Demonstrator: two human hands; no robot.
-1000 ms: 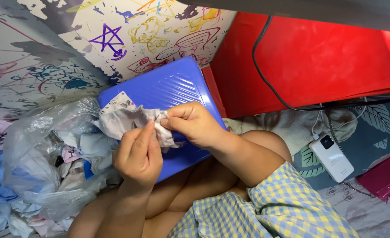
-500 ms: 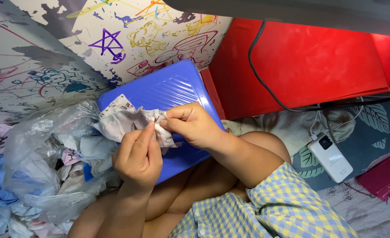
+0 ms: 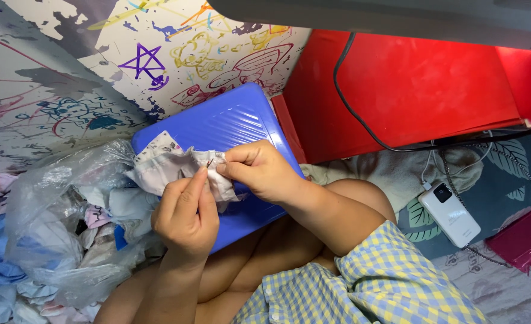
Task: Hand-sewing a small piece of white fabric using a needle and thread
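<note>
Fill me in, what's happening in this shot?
A seated person works a small piece of pale printed fabric with both bare hands. The left hand pinches the cloth from below, and the right hand grips its bunched edge, where something thin and dark shows at the fingertips, too small to identify. The cloth is held over a blue plastic lid resting on the lap. A clear plastic bag of fabric scraps sits on the left, and a white power bank lies on the right.
</note>
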